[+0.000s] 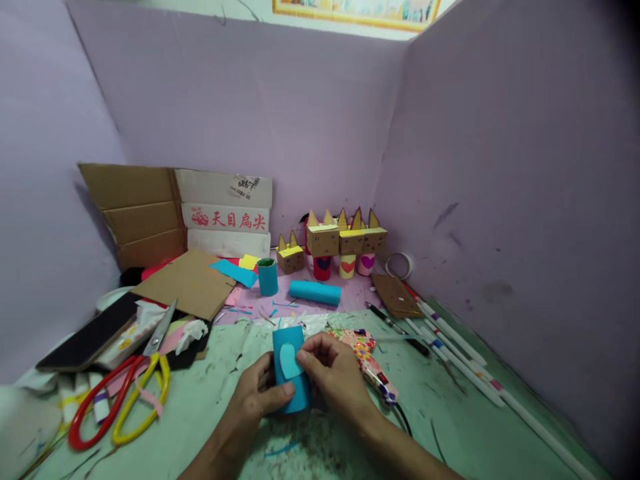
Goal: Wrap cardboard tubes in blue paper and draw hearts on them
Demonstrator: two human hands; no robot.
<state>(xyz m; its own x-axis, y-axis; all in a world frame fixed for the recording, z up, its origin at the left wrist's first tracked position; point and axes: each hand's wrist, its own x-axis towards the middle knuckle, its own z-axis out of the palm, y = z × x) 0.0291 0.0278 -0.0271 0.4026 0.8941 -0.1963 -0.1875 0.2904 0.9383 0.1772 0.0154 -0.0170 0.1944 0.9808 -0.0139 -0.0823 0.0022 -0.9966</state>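
My left hand (260, 390) is wrapped round a blue paper-covered tube (299, 393), held upright and slightly tilted above the table near its front. A light-blue paper cut-out (289, 361) with a rounded outline lies against the tube's front. The thumb and forefinger of my right hand (333, 373) pinch the cut-out's right edge, which they partly hide. Just beyond my right hand lies a flower-patterned glue gun (373, 367) with a black cord. Farther back are a short blue tube (268, 277) standing upright and a longer blue roll (315, 293) on its side.
Cardboard cat figures (323, 240) on coloured tubes with hearts stand at the back, beside a loose cat head (290, 257). Red-and-yellow scissors (143, 373) lie at left near a cardboard sheet (187, 285). White marker pens (460, 360) lie along the right wall.
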